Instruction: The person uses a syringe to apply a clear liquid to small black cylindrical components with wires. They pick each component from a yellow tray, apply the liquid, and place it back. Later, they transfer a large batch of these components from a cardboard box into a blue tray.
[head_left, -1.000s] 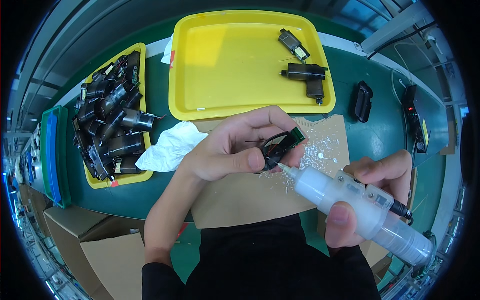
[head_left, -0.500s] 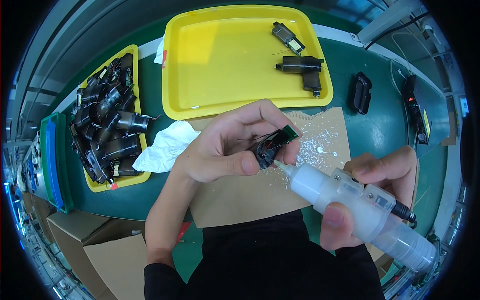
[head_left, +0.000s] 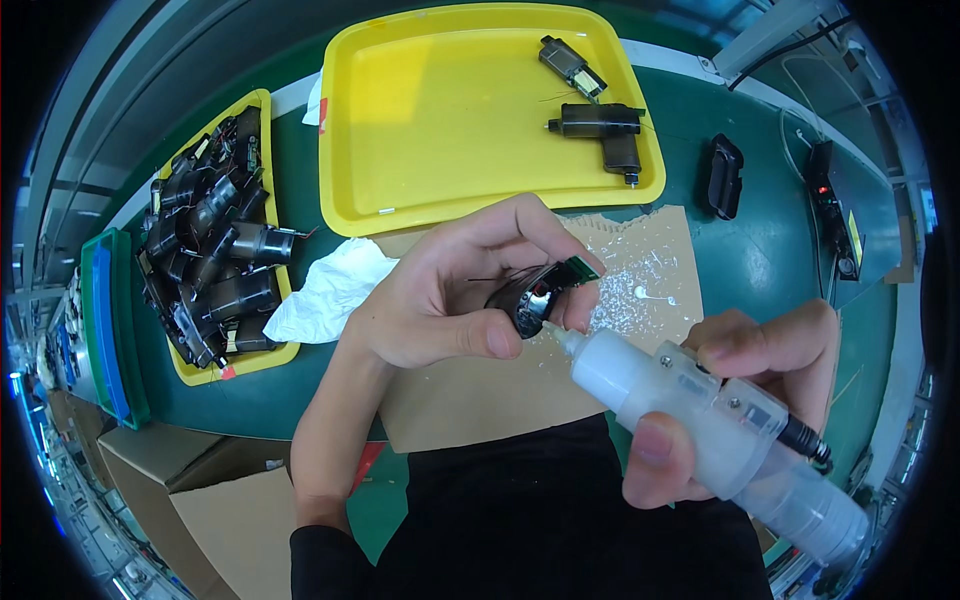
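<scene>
I see my left hand (head_left: pixel 455 300) raised over the bench, fingers and thumb closed around a small black motor part (head_left: pixel 530 300) with a little green circuit board (head_left: pixel 580 270) at its upper end and thin wires trailing off to the left. The part sits between the thumb below and the fingertips above, tilted, held above a sheet of brown cardboard (head_left: pixel 480 400) speckled with white glue drops.

My right hand (head_left: pixel 730 400) is wrapped tight around a translucent white glue dispenser (head_left: pixel 700 420), thumb across the near side of the barrel and fingers over the top. Its nozzle tip (head_left: pixel 562 340) points up and left and sits just at the lower edge of the motor part; I cannot tell whether it actually touches.

On the green table (head_left: pixel 770 260) beyond the cardboard lies a large yellow tray (head_left: pixel 450 120) with two dark motor assemblies (head_left: pixel 600 125) in its far right corner. To the left, a smaller yellow tray (head_left: pixel 255 110) is heaped with black motor parts (head_left: pixel 205 250). A crumpled white cloth (head_left: pixel 325 290) lies between that tray and my left wrist. A black oval piece (head_left: pixel 724 175) sits right of the big tray, and a black box with a red light (head_left: pixel 835 205) is farther right. Green and blue bins (head_left: pixel 105 330) stand at the far left edge.
</scene>
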